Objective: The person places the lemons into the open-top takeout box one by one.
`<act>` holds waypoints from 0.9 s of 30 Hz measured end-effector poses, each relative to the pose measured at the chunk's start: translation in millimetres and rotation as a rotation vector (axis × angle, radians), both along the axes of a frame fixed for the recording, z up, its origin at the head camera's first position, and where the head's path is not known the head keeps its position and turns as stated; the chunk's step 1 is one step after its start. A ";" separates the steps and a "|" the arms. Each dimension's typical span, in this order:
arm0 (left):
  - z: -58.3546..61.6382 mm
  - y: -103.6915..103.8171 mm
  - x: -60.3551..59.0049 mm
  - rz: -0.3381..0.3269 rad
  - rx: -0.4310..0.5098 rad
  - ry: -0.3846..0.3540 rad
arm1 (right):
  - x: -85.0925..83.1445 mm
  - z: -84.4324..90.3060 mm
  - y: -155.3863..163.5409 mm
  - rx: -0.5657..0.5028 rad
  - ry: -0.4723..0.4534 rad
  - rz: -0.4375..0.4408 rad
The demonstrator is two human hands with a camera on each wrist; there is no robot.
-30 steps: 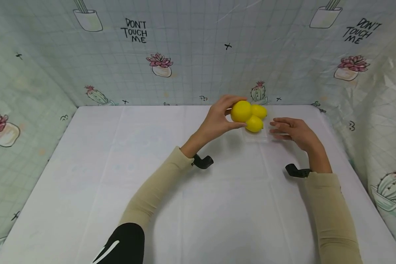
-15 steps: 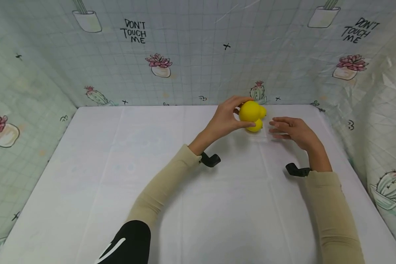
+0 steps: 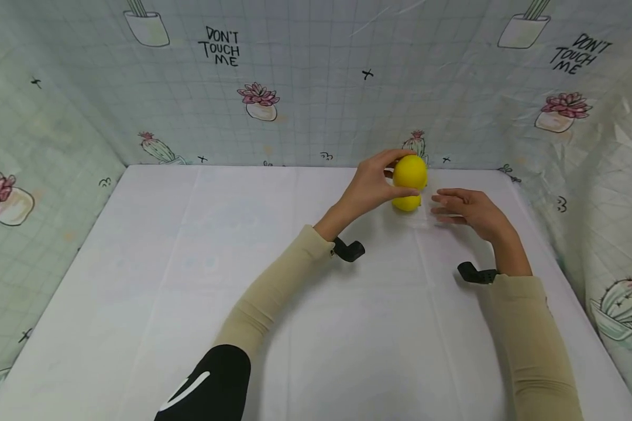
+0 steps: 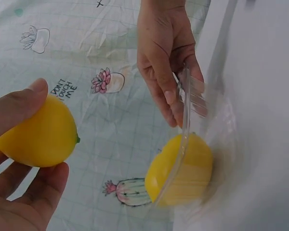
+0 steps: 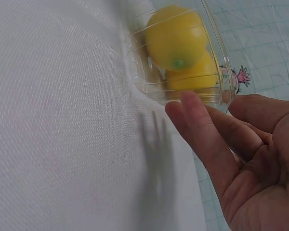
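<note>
My left hand grips a yellow lemon between thumb and fingers. In the left wrist view this lemon shows a small green tip and is apart from a clear plastic container. Inside the container are two more lemons, seen through its wall in the right wrist view, one lemon partly covering the other lemon. At the container's near end is my right hand, its fingers fairly straight, with fingertips against or very close to the clear wall.
A white cloth covers the table. Behind it hangs a backdrop printed with cacti, and a similar sheet rises at the right. Each wrist carries a black camera mount, such as the left mount.
My left hand has moved right with its lemon, which is now over the container and hides more of the lemons inside. The right hand has stayed in place.
</note>
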State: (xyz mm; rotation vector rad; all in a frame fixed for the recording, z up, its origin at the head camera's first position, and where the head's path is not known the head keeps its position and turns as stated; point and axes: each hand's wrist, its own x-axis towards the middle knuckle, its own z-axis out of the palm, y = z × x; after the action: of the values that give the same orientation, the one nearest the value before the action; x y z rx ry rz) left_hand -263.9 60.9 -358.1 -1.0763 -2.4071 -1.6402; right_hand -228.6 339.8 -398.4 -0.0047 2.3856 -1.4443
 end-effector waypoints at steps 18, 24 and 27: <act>-2.3 28.8 -1.6 0.030 -0.008 -0.077 | 0.4 -2.0 1.0 0.001 -0.010 -0.015; -3.3 33.1 -8.4 0.084 -0.051 -0.151 | -1.3 -2.9 0.9 -0.014 0.016 -0.005; -2.9 33.8 -12.6 0.122 -0.078 -0.201 | -2.4 -3.4 1.4 -0.017 0.016 -0.004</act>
State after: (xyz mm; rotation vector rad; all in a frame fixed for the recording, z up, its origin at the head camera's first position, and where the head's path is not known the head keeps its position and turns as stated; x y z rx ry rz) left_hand -276.5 94.6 -361.1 -0.7897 -2.6214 -1.7020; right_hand -231.0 341.1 -401.7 -0.0156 2.3873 -1.4709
